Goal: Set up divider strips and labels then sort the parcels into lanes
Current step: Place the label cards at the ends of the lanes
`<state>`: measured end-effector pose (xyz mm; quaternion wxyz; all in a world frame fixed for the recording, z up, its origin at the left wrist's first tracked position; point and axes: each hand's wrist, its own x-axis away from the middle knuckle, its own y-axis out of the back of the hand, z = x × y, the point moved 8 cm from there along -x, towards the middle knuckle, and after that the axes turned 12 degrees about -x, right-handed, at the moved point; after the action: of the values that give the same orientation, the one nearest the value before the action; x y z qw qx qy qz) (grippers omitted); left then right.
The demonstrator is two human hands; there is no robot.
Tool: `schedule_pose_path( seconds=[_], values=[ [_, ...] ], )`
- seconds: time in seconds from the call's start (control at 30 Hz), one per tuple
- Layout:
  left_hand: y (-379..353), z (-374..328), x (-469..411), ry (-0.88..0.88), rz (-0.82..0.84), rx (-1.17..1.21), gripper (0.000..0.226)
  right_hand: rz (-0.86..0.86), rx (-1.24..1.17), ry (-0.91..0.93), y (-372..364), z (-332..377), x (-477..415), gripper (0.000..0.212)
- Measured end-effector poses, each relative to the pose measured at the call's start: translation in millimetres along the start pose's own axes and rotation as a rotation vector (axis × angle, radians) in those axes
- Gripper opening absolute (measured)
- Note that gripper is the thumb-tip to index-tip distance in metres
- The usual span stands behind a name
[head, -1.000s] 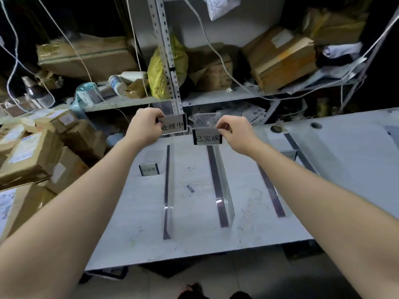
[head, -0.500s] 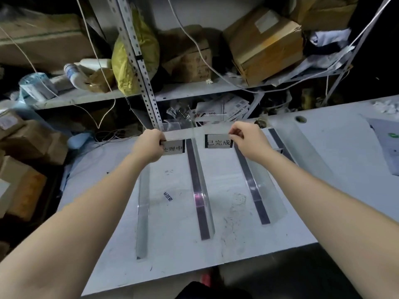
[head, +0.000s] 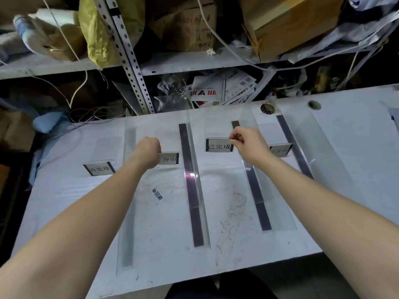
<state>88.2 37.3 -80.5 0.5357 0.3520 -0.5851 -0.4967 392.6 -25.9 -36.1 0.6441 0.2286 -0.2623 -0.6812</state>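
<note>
1. Now the left hand (head: 149,154) pinches the middle-lane label (head: 169,158), low on the tabletop (head: 356,147).
2. Meanwhile the right hand (head: 248,145) pinches the next label (head: 218,145) between clear divider strips (head: 192,178).
3. Probably a careless release tips a label or nudges a strip crooked.

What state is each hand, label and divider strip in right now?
left hand: closed on the middle-left label, at the table.
right hand: pinching the 已完成 label, upright.
far-left label: standing, untouched.
far-right label: standing, partly hidden.
divider strips: lying lengthwise on the table, forming lanes.
parcels: none in lanes.
</note>
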Motion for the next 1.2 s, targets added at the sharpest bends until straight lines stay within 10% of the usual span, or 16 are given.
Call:
schedule_pose_path(
  seconds=[0.8, 1.2],
  values=[
    [-38, 30, -42, 0.107, -0.017, 0.007, 0.010, 0.095, 0.058, -0.133, -53, -68, -53, 0.011],
    [12, 20, 2, 0.031, -0.067, -0.083, 0.042, 0.127, 0.456, -0.045, -53, 15, -14, 0.042]
  ],
)
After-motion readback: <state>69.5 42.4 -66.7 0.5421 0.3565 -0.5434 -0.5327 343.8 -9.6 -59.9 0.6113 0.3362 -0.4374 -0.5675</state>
